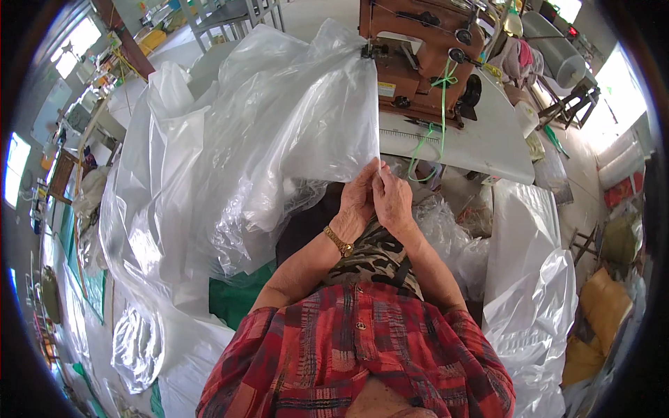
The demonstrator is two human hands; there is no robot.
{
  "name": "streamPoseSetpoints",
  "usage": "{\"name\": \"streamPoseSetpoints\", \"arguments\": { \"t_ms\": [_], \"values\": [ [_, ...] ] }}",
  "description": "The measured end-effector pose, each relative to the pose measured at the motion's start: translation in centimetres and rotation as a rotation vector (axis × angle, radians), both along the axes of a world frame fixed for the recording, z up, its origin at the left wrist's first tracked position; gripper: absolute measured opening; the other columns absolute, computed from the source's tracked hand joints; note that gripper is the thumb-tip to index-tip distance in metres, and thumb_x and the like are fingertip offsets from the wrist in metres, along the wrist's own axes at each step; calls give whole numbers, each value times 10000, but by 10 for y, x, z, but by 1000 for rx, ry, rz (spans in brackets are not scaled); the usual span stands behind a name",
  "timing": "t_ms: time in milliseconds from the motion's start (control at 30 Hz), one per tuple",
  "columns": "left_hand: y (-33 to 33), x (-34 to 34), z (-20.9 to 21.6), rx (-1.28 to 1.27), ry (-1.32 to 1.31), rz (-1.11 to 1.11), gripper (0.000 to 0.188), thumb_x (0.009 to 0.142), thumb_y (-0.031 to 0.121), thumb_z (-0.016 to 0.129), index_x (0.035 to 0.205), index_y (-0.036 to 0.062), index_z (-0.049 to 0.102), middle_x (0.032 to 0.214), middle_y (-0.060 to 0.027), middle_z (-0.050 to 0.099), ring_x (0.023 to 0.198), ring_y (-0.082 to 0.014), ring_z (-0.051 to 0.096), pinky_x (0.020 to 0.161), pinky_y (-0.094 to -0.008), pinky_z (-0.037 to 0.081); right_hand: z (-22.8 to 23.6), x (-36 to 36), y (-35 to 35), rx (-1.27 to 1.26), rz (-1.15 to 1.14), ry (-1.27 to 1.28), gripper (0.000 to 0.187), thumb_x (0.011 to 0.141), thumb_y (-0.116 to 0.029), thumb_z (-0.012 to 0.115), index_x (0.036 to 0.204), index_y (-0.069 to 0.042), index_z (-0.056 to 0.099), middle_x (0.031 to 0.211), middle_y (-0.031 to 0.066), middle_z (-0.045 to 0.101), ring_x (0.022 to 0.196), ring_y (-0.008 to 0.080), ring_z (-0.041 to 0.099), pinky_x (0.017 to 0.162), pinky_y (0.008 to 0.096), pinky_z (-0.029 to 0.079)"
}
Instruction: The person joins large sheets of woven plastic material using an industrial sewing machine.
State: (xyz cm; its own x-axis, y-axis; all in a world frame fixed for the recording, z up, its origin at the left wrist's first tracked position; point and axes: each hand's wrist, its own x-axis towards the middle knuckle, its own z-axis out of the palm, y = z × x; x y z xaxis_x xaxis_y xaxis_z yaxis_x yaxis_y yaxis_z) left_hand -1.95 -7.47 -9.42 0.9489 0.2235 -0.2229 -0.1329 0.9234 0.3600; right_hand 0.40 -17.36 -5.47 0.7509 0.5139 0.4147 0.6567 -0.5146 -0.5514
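Note:
A large sheet of clear plastic film [306, 118] spreads over the left of the worktable and hangs down toward my lap. Its straight right edge runs from the needle area of a brown sewing machine [418, 76] down to my fingers. My left hand [358, 194], below a gold wristwatch [338, 241], is closed on the sheet's near corner. Right beside it, my right hand [392, 200] pinches the same edge, fingertips together. Both hands are just in front of the table's near edge, above my lap. The fingertips partly hide the gripped film.
A green ribbon [444, 104] dangles from the machine over the white tabletop [481, 143]. More plastic film [526, 279] drapes at my right, and crumpled clear plastic [446, 233] lies below the table. A metal-framed chair [230, 19] stands beyond the table.

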Motion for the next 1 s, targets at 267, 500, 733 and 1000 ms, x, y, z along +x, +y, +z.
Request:
{"name": "streamPoseSetpoints", "arguments": {
  "t_ms": [267, 500, 733, 1000],
  "values": [
    [-1, -2, 5, 321, 114, 245, 220, 980, 140, 668, 1140, -9, 640, 1025, -72, 687, 916, -155, 658, 758, -285, 564, 28, 0, -14, -282, 92, -242, 132, 927, -161, 613, 954, -33, 630, 676, 174, 632, 673, 375, 644, 656, 463, 484],
    [14, -26, 14, 1037, 63, 271, 363, 926, -42, 595, 1287, -1, 573, 1001, -100, 721, 855, -252, 698, 748, -330, 559, 35, 8, -17, -540, 255, -462, 107, 821, -127, 646, 919, -83, 639, 688, 73, 572, 733, 280, 613, 817, 482, 433],
    [20, -29, -4, 1417, -137, 429, 316, 880, -62, 575, 1181, -4, 653, 942, -155, 730, 797, -306, 690, 699, -332, 531, 44, 10, -16, -487, 340, -710, 152, 887, -192, 617, 804, -65, 619, 695, 106, 615, 725, 298, 638, 829, 444, 433],
    [17, -38, 6, 509, 172, 20, 239, 963, 202, 681, 875, -15, 723, 824, -75, 708, 718, -122, 632, 662, -265, 490, 35, 42, -4, 107, 257, 415, 373, 963, -314, 636, 843, 35, 690, 731, 63, 635, 701, 246, 590, 644, 361, 455]
  ]
}}
